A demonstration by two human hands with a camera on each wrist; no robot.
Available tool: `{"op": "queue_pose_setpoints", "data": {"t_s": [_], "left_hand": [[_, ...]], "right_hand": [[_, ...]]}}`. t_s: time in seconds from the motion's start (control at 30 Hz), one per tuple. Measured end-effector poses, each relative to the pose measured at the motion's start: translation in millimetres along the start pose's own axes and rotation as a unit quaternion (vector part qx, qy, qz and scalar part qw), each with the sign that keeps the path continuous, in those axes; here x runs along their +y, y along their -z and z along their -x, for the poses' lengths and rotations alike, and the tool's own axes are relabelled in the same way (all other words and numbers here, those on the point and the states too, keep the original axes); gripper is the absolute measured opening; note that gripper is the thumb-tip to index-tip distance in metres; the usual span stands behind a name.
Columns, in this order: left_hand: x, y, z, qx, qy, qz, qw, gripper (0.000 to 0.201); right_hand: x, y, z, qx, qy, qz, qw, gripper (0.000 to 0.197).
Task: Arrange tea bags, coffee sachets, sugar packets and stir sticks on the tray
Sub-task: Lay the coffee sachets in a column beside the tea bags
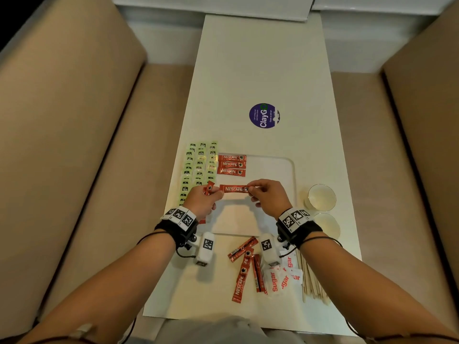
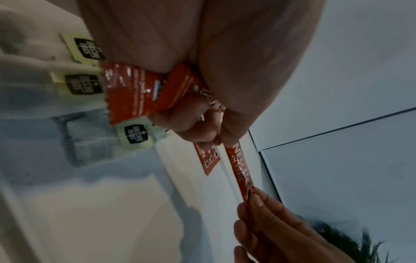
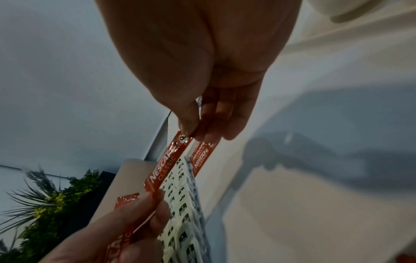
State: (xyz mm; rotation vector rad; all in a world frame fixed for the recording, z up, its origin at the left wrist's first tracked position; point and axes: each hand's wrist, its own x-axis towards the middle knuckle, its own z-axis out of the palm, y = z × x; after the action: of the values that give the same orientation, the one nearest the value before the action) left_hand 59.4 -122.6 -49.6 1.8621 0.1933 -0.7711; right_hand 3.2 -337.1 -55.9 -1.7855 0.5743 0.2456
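I see the white table [image 1: 260, 70] first, with the white tray [image 1: 285, 170] on its near half. Pale green tea bags [image 1: 198, 165] lie in overlapping rows along the tray's left side, and three coffee sachets [image 1: 232, 165] lie stacked in a column just beside them at the tray's far left.

Above the tray's middle, my two hands share one red coffee sachet [image 1: 233, 189], held level and crosswise. My right hand [image 1: 267, 197] pinches its right end between thumb and forefinger, the other fingers loosely curled beneath. My left hand [image 1: 202, 201] pinches the left end with its fingertips while its curled fingers also clasp a bunch of spare sachets [image 2: 135, 92] in the palm. Both forearms reach forward from the near edge, wrists raised over the tray.

On the table nearer me lie loose sachets [image 1: 244, 266], sugar packets [image 1: 280, 276] and wooden stir sticks [image 1: 311, 279]; two paper cups [image 1: 321, 197] stand right of the tray.
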Motion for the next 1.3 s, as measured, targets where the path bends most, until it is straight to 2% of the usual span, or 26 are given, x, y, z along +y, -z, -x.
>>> {"op": "queue_pose_setpoints", "data": {"t_s": [0.13,0.3,0.4,0.53,0.67,0.73,0.83,1.1,1.3], "left_hand": [[-4,9,-6,0.012,-0.028,-0.072,0.997,0.019],[-3,10,-12,0.025,-0.078,-0.208,0.975,0.009],[0,5,-15,0.002,-0.096,-0.303,0.948,0.025],[3,-3,-20,-0.047,-0.137,-0.430,0.891,0.031],[3,-9,-25,-0.072,-0.160,-0.504,0.846,0.034],[3,-11,-28,-0.076,-0.172,-0.531,0.826,0.031],[1,-14,-34,-0.082,-0.176,-0.552,0.811,0.031],[6,-23,-39,-0.081,-0.165,-0.591,0.786,0.040],[9,-20,-43,-0.074,-0.160,-0.599,0.781,0.044]], "right_hand": [[5,-4,-18,0.033,-0.016,0.019,0.999,0.014],[12,-16,-37,0.046,-0.058,0.064,0.995,0.012],[9,-22,-44,0.056,-0.049,0.127,0.989,0.008],[5,-26,-52,0.050,-0.063,0.172,0.982,0.006],[8,-28,-51,0.067,-0.058,0.206,0.974,0.027],[10,-28,-49,0.078,-0.040,0.223,0.971,0.030],[11,-28,-47,0.070,-0.010,0.254,0.965,0.020],[9,-32,-46,0.050,0.000,0.281,0.958,0.026],[3,-37,-50,0.047,0.013,0.283,0.958,0.027]]}}
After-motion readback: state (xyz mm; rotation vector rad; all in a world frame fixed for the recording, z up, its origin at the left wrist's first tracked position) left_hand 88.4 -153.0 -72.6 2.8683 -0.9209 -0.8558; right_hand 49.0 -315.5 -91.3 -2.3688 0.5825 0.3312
